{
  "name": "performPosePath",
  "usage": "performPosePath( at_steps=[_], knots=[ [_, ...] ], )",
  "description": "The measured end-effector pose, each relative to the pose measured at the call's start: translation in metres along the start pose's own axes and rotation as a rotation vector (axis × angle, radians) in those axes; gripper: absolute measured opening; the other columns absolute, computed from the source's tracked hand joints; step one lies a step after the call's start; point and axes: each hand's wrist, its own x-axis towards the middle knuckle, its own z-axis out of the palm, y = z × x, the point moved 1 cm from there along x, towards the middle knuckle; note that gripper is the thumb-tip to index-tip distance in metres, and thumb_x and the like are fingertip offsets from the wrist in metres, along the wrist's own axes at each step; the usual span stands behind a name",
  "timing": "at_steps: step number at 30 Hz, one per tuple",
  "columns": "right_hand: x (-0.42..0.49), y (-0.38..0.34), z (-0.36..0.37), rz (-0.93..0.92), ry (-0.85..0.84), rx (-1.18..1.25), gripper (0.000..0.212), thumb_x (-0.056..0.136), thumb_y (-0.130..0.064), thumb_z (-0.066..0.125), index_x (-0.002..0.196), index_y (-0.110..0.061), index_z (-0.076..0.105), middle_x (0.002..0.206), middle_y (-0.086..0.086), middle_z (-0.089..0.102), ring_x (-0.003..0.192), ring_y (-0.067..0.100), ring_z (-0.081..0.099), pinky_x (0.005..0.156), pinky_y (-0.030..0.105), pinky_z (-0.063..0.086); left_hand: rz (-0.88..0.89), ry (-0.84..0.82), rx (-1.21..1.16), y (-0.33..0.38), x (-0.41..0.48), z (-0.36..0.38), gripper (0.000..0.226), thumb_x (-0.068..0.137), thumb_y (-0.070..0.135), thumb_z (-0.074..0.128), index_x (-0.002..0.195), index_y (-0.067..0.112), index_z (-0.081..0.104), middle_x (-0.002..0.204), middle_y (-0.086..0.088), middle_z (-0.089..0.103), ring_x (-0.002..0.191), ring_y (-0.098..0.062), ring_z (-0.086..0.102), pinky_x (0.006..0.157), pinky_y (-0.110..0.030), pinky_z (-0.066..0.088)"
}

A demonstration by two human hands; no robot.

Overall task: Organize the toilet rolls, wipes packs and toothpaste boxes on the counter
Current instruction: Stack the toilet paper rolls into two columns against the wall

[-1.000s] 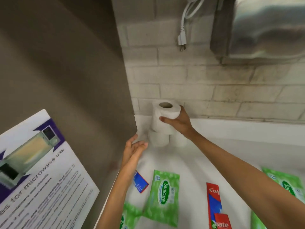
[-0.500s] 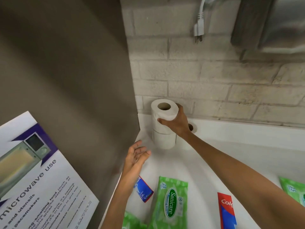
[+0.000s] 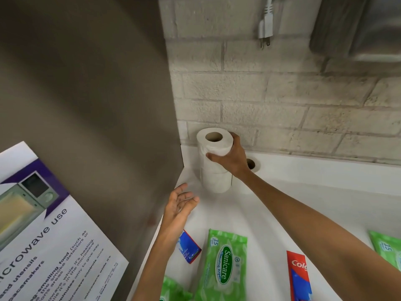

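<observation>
Right hand (image 3: 230, 159) on the top toilet roll (image 3: 214, 141), grip wrapped round it, thumb in front. The roll sits upright on a 2nd roll (image 3: 217, 181) in the back corner of the white worktop (image 3: 249, 218). Take that stack as the marker. Just right of it a 3rd roll (image 3: 251, 164) peeks out behind the wrist, so 3 rolls. Left hand (image 3: 180, 205) hovers near the stack's front, grip released, fingers straight, holding nothing. Nearer the camera than the stack lie 3 green wipes packs: middle pack (image 3: 223, 266), bottom-edge pack (image 3: 173, 290), right-edge pack (image 3: 388, 248). There are 2 toothpaste boxes: blue box (image 3: 188, 248), red box (image 3: 298, 276).
</observation>
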Motion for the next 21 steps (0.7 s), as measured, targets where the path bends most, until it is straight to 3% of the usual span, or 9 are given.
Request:
performPosePath(
  at_steps=[16,21],
  knots=[
    [0.0013,0.0037,0.0,-0.045,0.004,0.004,0.09,0.058,-0.026,0.087,0.133,-0.017,0.036,0.127,-0.002,0.056,0.113,0.014,0.054,0.085,0.021,0.042,-0.03,-0.009,0.01,-0.0037,0.0014,0.0009,0.04,0.088,0.018,0.058,0.126,0.025,0.046,0.121,-0.006,0.058,0.114,-0.019,0.056,0.09,-0.023,0.045],
    [0.0021,0.0054,0.0001,-0.043,-0.029,-0.019,0.097,0.055,-0.033,0.088,0.134,-0.019,0.034,0.132,-0.002,0.052,0.121,0.018,0.051,0.1,0.035,0.046,-0.049,-0.02,-0.001,-0.0004,0.0012,0.0064,0.044,0.088,0.016,0.058,0.13,0.021,0.044,0.123,-0.009,0.055,0.116,-0.02,0.054,0.086,-0.019,0.045]
  ],
)
